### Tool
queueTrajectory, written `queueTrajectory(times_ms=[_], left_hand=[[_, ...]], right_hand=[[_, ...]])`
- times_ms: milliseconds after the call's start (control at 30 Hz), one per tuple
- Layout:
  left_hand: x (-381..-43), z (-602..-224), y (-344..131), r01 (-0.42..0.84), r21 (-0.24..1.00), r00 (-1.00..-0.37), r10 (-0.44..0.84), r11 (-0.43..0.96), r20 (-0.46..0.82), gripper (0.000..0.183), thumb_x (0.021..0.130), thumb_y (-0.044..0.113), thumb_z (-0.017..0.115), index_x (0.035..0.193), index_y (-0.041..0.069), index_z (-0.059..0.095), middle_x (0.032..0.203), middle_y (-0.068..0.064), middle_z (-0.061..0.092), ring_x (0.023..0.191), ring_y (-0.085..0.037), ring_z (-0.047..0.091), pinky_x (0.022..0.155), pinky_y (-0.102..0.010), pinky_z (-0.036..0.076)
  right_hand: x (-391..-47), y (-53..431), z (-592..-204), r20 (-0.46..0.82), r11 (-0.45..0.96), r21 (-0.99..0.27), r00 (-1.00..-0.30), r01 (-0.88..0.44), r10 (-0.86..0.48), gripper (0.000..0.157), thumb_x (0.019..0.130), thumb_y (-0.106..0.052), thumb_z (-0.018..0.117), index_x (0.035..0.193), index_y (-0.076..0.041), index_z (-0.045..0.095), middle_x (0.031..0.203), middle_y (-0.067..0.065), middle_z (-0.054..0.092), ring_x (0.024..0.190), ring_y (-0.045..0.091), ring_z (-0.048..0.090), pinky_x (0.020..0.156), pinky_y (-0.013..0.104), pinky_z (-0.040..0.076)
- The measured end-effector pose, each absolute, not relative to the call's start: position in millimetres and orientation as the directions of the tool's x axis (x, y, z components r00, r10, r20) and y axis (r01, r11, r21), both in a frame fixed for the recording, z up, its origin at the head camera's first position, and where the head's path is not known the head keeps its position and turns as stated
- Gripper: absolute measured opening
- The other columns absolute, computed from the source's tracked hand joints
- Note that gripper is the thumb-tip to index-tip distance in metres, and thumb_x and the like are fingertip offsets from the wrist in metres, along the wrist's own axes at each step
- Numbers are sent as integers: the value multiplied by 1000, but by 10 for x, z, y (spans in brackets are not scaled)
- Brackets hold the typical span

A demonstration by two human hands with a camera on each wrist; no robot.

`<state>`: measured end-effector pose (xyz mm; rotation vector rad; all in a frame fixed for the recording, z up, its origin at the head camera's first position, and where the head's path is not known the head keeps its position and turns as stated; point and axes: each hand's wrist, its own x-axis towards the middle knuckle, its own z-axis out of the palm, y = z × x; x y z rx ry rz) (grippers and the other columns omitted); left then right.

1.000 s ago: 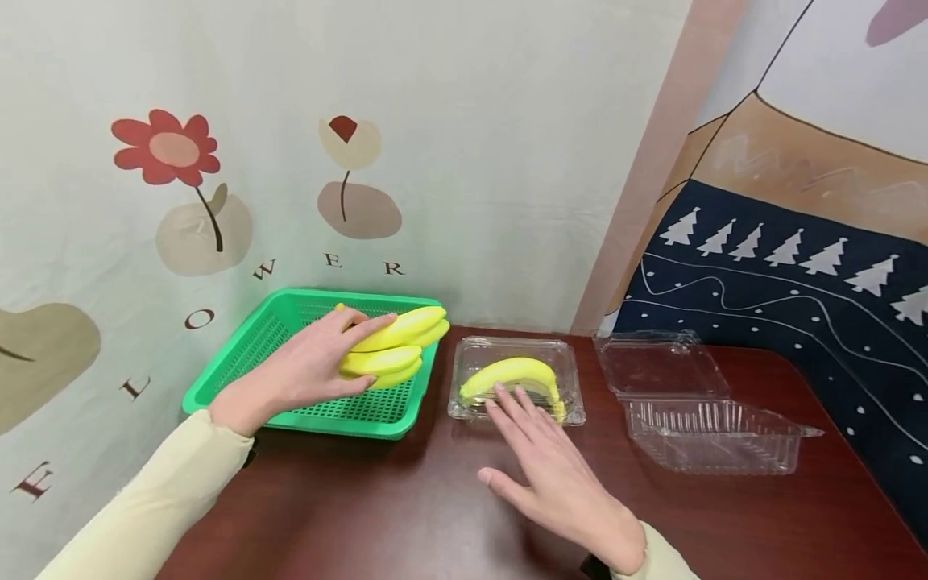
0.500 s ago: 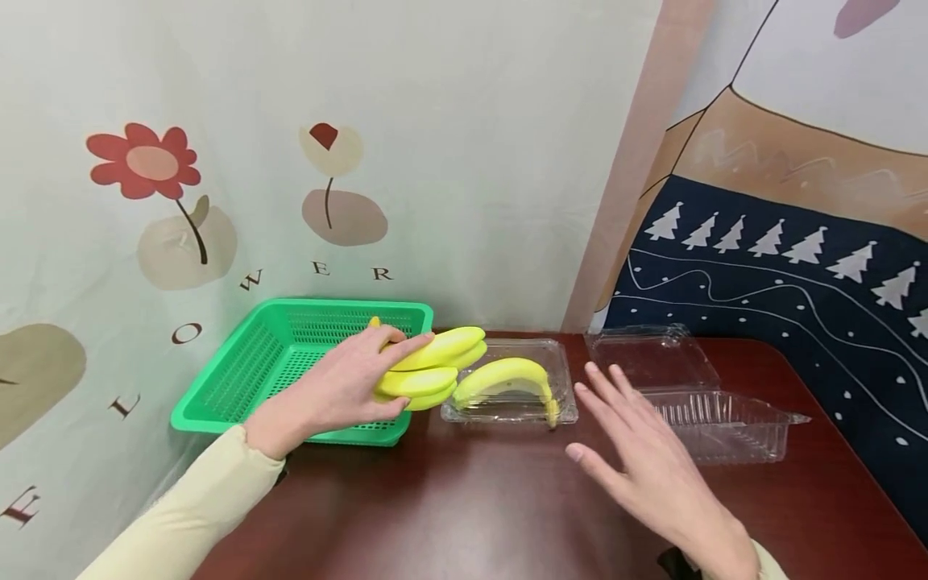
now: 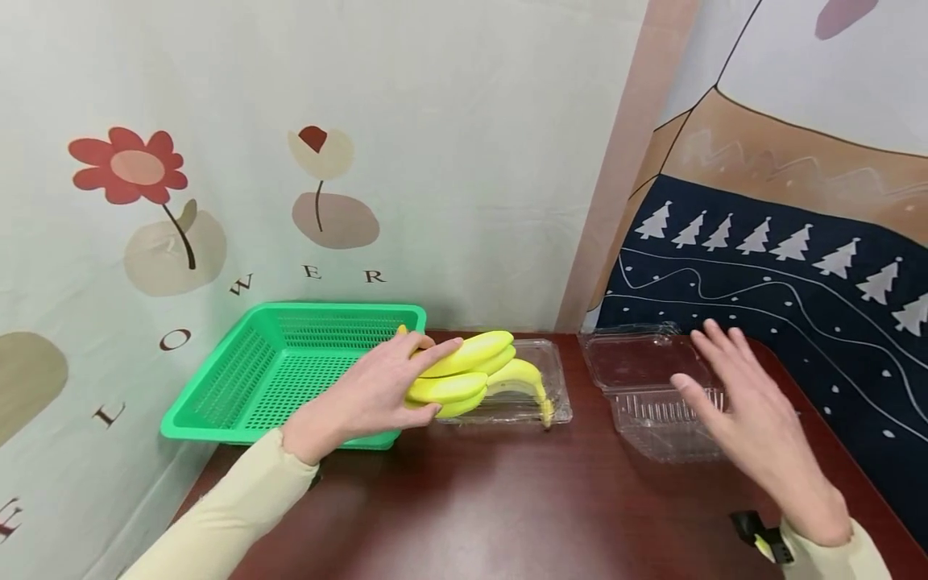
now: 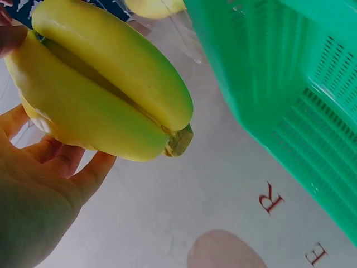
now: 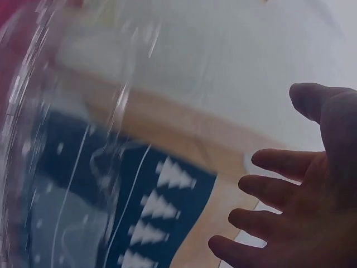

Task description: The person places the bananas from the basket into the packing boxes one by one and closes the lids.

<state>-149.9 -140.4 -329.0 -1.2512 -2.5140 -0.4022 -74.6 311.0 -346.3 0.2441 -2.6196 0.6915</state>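
My left hand [image 3: 379, 388] grips a bunch of bananas [image 3: 464, 377], with the thumb on one side and the fingers round the other. In the left wrist view the bunch [image 4: 103, 78] fills the upper left, its stub of stem pointing right. Behind it in the head view stands a clear plastic box [image 3: 558, 374] with a single banana [image 3: 532, 379] in it, partly hidden by the bunch. On the right my right hand [image 3: 757, 411] hovers with spread fingers at an open clear clamshell box [image 3: 652, 427], overlapping its right end; nothing is in this hand.
A green plastic basket [image 3: 217, 387] with perforated walls stands at the back left, against a patterned curtain [image 3: 464, 161]. The dark red-brown table [image 3: 522, 499] carries everything. The clamshell's raised lid [image 3: 638, 358] leans toward the curtain.
My left hand has carried the bunch of bananas rightward from over the green basket to the front of the box with the single banana. My right hand has moved from that box to the clamshell.
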Motion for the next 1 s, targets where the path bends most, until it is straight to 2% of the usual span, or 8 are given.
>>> queueTrajectory(times_ms=[100, 233, 367, 500, 700, 800, 867, 1000], left_hand=[[-1509, -3321, -1324, 813, 120, -564, 722, 569, 401, 76, 82, 28, 81, 152, 18, 53, 115, -5, 61, 93, -21, 55, 111, -58, 41], [-1520, -3326, -1217, 812, 130, -569, 721, 569, 394, 76, 82, 31, 81, 152, 20, 53, 117, -3, 60, 93, -18, 53, 95, -44, 51], [-1537, -3310, -1118, 809, 134, -576, 724, 573, 381, 75, 83, 32, 79, 153, 22, 52, 119, -1, 59, 92, -16, 50, 74, -32, 45], [-1553, -3305, -1042, 813, 138, -572, 731, 566, 373, 75, 84, 33, 78, 153, 22, 52, 119, -1, 59, 92, -16, 50, 74, -31, 45], [-1564, -3327, -949, 828, 140, -551, 739, 543, 388, 75, 83, 31, 81, 152, 20, 54, 117, -2, 60, 91, -16, 48, 70, -30, 44], [-1569, -3348, -904, 836, 140, -538, 744, 530, 396, 76, 82, 30, 81, 152, 18, 54, 116, -3, 60, 89, -17, 50, 77, -33, 46], [-1568, -3360, -875, 837, 147, -538, 746, 526, 394, 76, 82, 29, 82, 151, 17, 54, 115, -4, 59, 88, -17, 51, 81, -36, 47], [-1563, -3384, -804, 835, 153, -543, 750, 528, 377, 77, 83, 31, 82, 153, 19, 52, 115, -3, 59, 88, -17, 52, 77, -34, 48]], right_hand=[[-782, 3340, -3488, 411, 880, -431, -912, -197, -3, 71, 105, -37, 59, 159, 1, 34, 167, 24, 23, 158, 38, 5, 124, 62, 4], [-845, 3627, -3536, 357, 889, -447, -931, -96, 78, 74, 108, -41, 50, 162, 3, 24, 167, 29, 17, 157, 43, 2, 123, 63, 2], [-902, 3875, -3598, 292, 879, -477, -944, -6, 152, 74, 111, -44, 39, 162, 5, 17, 165, 34, 11, 154, 50, 0, 121, 69, 0], [-931, 4055, -3672, 205, 846, -532, -964, 37, 171, 72, 112, -44, 32, 162, 5, 13, 164, 37, 8, 151, 57, 2, 117, 75, 1], [-922, 4208, -3819, 85, 776, -629, -989, 44, 125, 70, 113, -42, 29, 162, 6, 11, 161, 40, 8, 146, 65, 8, 114, 78, 4], [-906, 4239, -3913, 44, 742, -667, -991, 64, 124, 72, 113, -42, 29, 160, 10, 12, 159, 44, 11, 144, 66, 11, 112, 79, 8], [-894, 4246, -3975, 11, 724, -684, -992, 83, 124, 75, 112, -42, 30, 159, 13, 11, 157, 47, 13, 141, 68, 16, 108, 81, 16], [-853, 4261, -4090, -33, 690, -714, -990, 118, 135, 78, 112, -43, 33, 158, 15, 8, 156, 48, 14, 136, 68, 24, 104, 80, 25]])
